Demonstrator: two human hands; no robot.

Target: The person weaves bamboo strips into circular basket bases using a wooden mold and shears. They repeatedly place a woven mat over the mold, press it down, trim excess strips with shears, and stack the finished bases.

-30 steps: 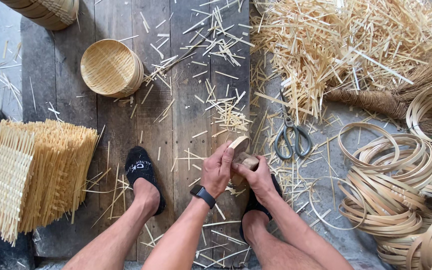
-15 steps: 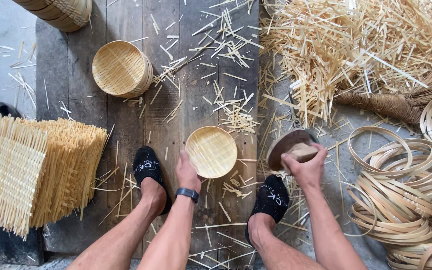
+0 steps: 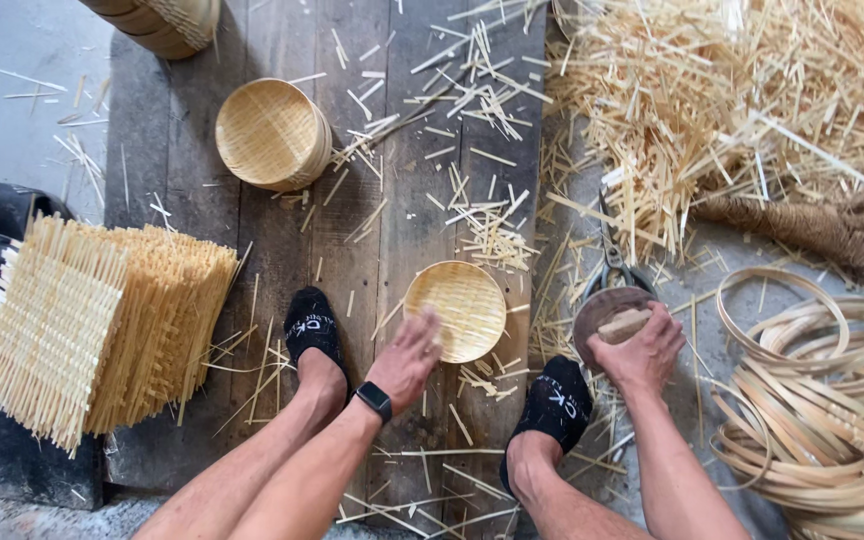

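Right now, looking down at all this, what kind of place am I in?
Most likely a bamboo basket-weaving workshop. Small round woven baskets sit on a plank floor, a stack of woven mats stands nearby, and coiled bamboo hoops and strip offcuts lie around.

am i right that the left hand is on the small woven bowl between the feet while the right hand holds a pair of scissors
Not quite. In the head view the right hand holds a round dark wooden mould with a pale block on it, not scissors; the scissors lie on the floor just beyond it. The left hand does touch the small woven bowl between the feet.
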